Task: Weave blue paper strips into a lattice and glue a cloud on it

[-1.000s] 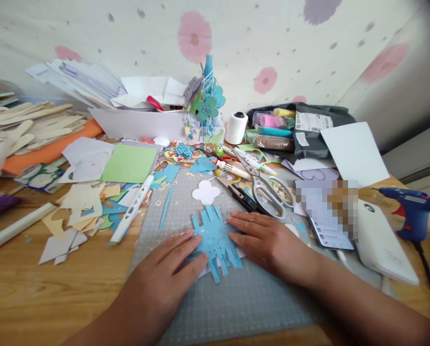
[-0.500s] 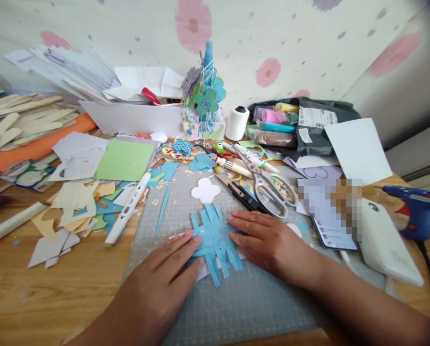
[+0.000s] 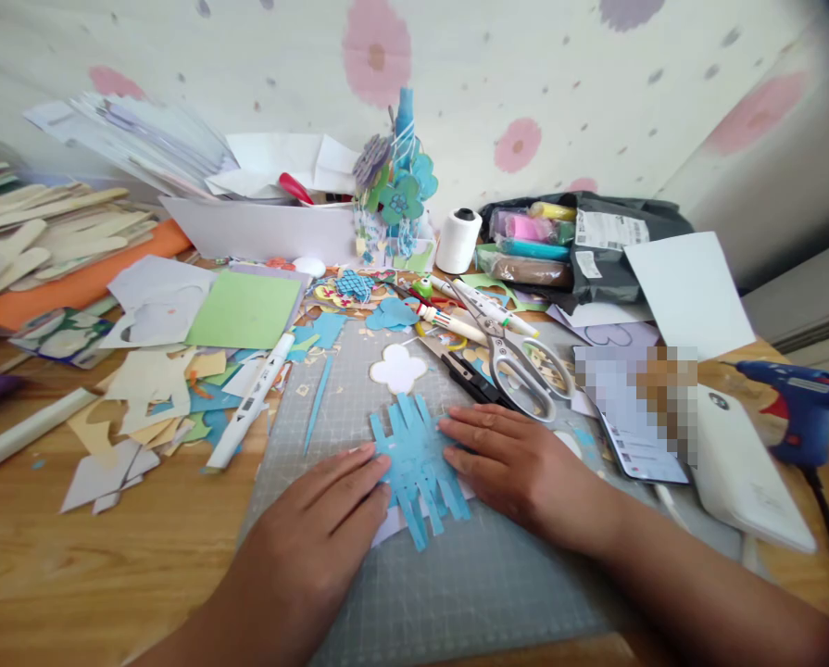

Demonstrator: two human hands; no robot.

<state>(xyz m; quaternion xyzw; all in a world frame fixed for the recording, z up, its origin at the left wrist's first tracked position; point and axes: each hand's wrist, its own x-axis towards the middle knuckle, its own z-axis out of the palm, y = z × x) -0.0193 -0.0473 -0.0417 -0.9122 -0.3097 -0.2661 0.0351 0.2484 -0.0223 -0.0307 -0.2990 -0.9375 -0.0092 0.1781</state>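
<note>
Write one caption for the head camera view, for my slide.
Two hands flatten woven blue paper strips on a gridded cutting mat.

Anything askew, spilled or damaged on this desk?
Multicoloured paper offcuts are strewn untidily over the wooden tabletop, left of the grey gridded cutting mat. The blue woven paper strips on it have uneven ends, maybe untrimmed. No spill or clear damage visible.

The blue strips (image 3: 414, 449) look like matt paper, the scissors (image 3: 500, 346) smooth metal, the power bank (image 3: 751, 472) smooth plastic, the tabletop (image 3: 108, 584) glossy wood.
</note>
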